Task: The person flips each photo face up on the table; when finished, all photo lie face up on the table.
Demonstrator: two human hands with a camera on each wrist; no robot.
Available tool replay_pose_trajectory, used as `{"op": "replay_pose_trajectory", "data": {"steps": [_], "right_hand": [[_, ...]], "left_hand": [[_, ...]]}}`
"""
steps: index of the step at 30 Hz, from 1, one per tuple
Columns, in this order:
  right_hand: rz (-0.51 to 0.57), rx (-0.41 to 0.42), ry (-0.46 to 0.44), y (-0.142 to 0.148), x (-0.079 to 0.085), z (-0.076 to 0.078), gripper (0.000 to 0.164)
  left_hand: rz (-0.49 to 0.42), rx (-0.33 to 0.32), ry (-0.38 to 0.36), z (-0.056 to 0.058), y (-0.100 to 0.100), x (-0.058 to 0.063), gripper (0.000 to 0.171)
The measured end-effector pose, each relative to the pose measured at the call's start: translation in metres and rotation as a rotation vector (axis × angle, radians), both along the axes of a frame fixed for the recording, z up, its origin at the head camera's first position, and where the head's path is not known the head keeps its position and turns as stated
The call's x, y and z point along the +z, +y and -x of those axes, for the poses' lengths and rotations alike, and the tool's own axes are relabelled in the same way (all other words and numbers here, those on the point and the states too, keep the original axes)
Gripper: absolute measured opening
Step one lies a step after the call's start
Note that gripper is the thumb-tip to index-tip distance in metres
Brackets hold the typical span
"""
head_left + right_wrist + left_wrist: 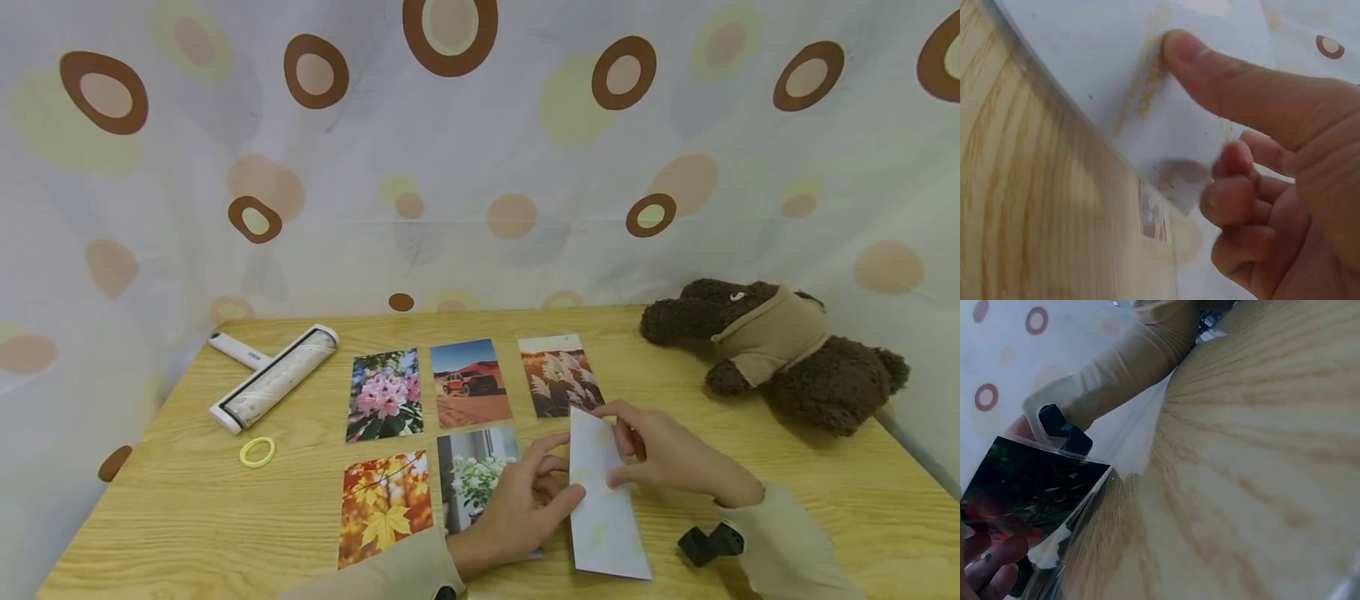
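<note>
Both hands hold a photo print (600, 508) on its edge above the table, its white back with faint yellow print towards me. My left hand (517, 500) grips its left edge, thumb on the back and fingers on the picture side. In the left wrist view the picture side (1047, 478) looks dark with some red. My right hand (667, 454) pinches the print near its upper right, the thumb (1191, 50) lying on the white back in the right wrist view. Left of it, a white-flower photo (476, 467) lies partly under my left hand.
Face up lie a pink-flower photo (386, 396), a truck photo (471, 383), a reed photo (561, 375) and a maple-leaf photo (386, 504). A lint roller (277, 379) and a yellow ring (257, 452) sit left. A brown plush toy (780, 350) lies right, before a patterned curtain (450, 150).
</note>
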State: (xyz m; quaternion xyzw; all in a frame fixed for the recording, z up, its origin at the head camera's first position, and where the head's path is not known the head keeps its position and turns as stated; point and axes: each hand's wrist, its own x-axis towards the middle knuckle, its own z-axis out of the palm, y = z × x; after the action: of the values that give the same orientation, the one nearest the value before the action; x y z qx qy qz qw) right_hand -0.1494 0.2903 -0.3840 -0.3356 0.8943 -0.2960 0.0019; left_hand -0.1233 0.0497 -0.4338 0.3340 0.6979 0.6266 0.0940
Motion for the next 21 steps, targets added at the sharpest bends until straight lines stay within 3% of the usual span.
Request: {"op": "replay_pose_trajectory", "data": {"steps": [4,8,13,18,21], "right_hand": [[0.076,0.095,0.005,-0.006,-0.001,0.0,0.088],[0.085,0.08,0.058,-0.012,0.001,-0.003,0.095],[0.053,0.104,0.103,-0.015,0.007,-0.006,0.075],[0.128,0.113,-0.048,-0.011,0.015,-0.009,0.041],[0.169,0.106,-0.123,-0.008,0.02,-0.01,0.035]], "left_hand": [[-0.046,-0.154,-0.052,0.001,-0.002,-0.001,0.051],[-0.022,-0.239,0.005,0.004,0.0,-0.003,0.058],[0.051,-0.256,0.059,0.005,0.002,-0.002,0.06],[0.081,-0.223,0.143,0.003,0.0,-0.003,0.05],[0.129,-0.206,0.188,0.003,-0.001,-0.002,0.055]]}}
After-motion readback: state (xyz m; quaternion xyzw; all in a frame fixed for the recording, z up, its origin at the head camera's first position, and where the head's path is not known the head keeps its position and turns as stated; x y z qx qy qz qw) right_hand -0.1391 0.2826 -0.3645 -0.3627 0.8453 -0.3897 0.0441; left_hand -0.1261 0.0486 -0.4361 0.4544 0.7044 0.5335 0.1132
